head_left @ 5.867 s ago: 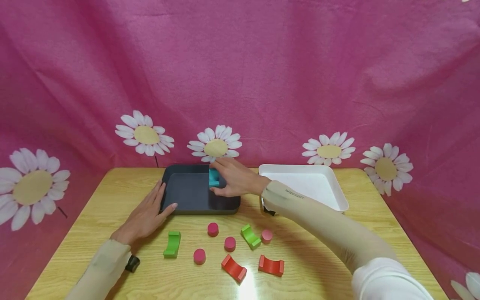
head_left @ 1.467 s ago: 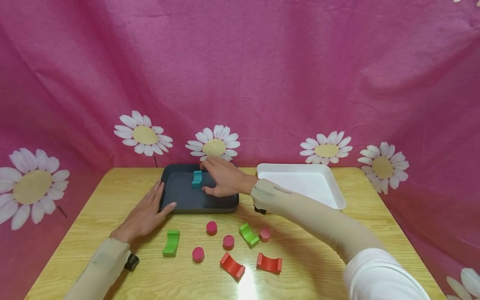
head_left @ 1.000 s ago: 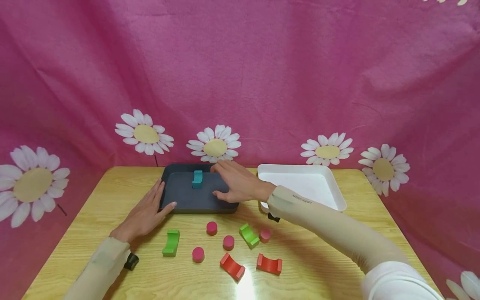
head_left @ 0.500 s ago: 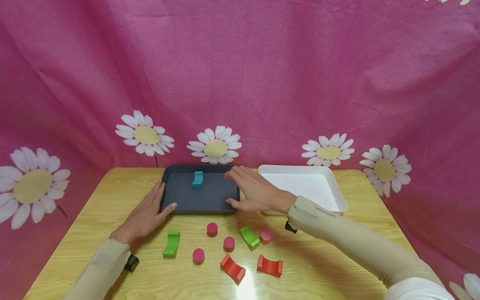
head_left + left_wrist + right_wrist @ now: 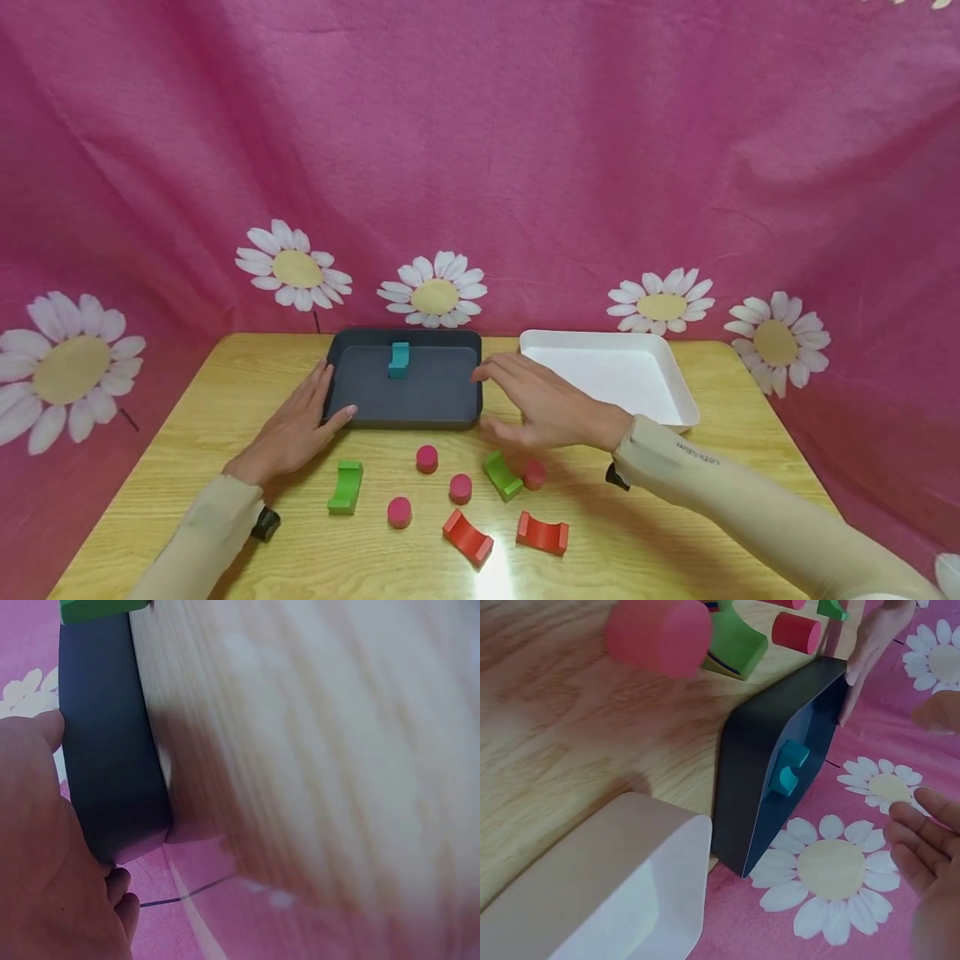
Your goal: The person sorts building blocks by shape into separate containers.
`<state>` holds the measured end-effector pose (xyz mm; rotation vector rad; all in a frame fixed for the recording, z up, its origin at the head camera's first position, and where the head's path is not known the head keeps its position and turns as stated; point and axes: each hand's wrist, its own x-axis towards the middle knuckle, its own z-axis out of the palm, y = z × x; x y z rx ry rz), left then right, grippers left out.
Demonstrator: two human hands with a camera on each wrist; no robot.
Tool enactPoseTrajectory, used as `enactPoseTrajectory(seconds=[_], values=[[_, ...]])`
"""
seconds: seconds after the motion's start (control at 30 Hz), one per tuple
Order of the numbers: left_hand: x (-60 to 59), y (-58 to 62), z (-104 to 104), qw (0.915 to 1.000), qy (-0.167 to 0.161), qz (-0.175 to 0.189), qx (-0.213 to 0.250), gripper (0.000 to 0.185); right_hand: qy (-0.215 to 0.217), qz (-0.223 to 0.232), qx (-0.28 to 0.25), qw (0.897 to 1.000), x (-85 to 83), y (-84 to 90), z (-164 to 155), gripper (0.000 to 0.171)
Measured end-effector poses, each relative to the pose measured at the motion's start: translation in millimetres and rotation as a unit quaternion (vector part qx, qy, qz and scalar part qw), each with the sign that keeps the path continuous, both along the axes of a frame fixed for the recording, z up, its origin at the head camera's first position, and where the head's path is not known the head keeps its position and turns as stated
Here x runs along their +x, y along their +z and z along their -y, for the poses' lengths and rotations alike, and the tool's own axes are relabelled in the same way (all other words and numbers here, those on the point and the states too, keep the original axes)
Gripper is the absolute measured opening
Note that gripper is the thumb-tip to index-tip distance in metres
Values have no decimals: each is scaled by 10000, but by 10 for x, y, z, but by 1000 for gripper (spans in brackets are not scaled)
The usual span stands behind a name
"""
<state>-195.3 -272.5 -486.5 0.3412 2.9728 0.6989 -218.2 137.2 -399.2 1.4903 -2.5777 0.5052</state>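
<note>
A dark grey tray (image 5: 405, 414) sits at the back middle of the wooden table, and a teal block (image 5: 399, 360) stands in its far part. My left hand (image 5: 303, 415) lies flat on the table with its straight fingers against the tray's left wall (image 5: 112, 765). My right hand (image 5: 501, 403) hovers open and holds nothing, just right of the tray's front corner. It is above a green arch (image 5: 502, 475) and a pink cylinder (image 5: 535, 473). The right wrist view shows the teal block (image 5: 789, 766) inside the tray (image 5: 780, 712) and my spread fingers (image 5: 930, 847).
A white tray (image 5: 678, 392) stands right of the dark one. On the near table lie another green arch (image 5: 346, 487), three red cylinders (image 5: 427, 458) (image 5: 461, 488) (image 5: 399, 512) and two red arches (image 5: 467, 537) (image 5: 542, 533). A pink daisy-print cloth backs the table.
My right hand let go of the teal block in the dark tray, then drew back out to the right and nearer, over the loose blocks. The left hand stayed put.
</note>
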Motion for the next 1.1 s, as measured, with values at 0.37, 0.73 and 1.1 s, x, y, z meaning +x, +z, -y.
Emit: enactPoseTrajectory(seconds=[0.37,0.73,1.1], values=[[5,16,-5,10000,1,43,7,98,655,278,183,9973,179,-30,-250,53],[11,11,-18,10000,34,-2,-27,98,1082,684,567,9901,360,-47,-422,58],[20,30,-17,10000,-46,-45,29,97,1074,1105,852,9844,549,-141,-548,64]])
